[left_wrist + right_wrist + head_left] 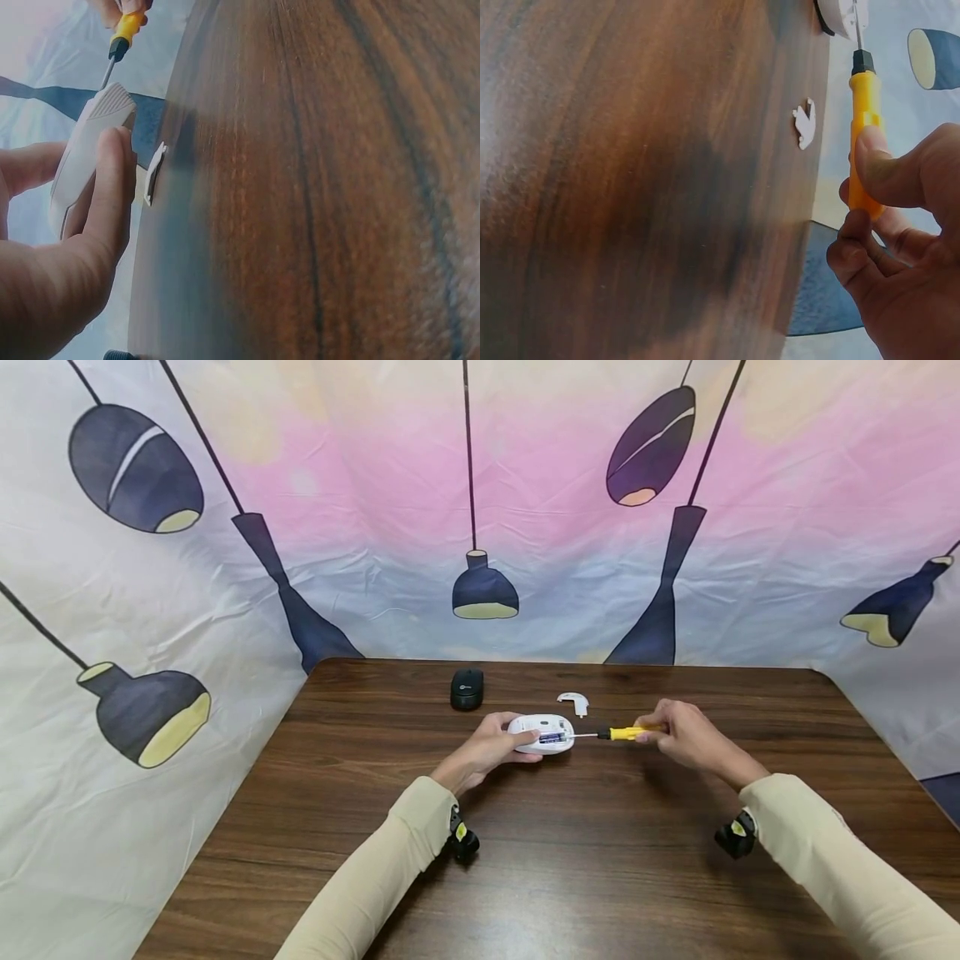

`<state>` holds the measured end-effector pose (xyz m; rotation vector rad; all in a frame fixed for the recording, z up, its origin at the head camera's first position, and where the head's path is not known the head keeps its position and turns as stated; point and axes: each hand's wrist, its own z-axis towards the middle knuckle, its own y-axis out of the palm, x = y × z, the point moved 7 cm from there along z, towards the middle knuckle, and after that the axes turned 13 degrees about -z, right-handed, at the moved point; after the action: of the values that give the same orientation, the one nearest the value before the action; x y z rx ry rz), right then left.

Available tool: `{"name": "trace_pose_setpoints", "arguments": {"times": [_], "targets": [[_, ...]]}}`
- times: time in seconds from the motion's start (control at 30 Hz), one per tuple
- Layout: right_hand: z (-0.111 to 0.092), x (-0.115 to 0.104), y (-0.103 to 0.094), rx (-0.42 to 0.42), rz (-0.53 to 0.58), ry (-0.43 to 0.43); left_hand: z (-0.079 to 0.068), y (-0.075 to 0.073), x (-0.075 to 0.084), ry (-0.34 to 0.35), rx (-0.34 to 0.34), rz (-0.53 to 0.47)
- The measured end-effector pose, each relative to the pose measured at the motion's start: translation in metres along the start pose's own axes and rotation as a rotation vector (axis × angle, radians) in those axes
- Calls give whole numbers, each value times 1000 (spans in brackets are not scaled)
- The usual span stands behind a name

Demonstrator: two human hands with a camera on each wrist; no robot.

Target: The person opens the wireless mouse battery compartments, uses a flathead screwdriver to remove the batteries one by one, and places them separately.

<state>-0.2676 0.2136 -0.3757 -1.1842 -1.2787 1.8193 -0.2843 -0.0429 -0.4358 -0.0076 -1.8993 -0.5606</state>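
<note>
My left hand grips a white computer mouse, its underside turned up and the battery bay uncovered. A dark blue battery lies in that bay. Between the thumb and fingers of my right hand is the yellow handle of a screwdriver. Its thin metal shaft points left, and the tip meets the battery end of the mouse; whether it touches the battery I cannot tell. In the left wrist view, fingers and thumb hold the mouse by its sides, above the table.
A white battery cover lies on the brown wooden table just behind the mouse. Farther back and left sits a black mouse. A cloth printed with lamps hangs behind the table's far edge.
</note>
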Motion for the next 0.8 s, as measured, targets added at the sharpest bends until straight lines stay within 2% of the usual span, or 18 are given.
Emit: {"name": "trace_pose_setpoints", "arguments": {"times": [0.8], "targets": [[-3,16,23,-35,213,63,-2,0,-1,-40,-40,-30]]}}
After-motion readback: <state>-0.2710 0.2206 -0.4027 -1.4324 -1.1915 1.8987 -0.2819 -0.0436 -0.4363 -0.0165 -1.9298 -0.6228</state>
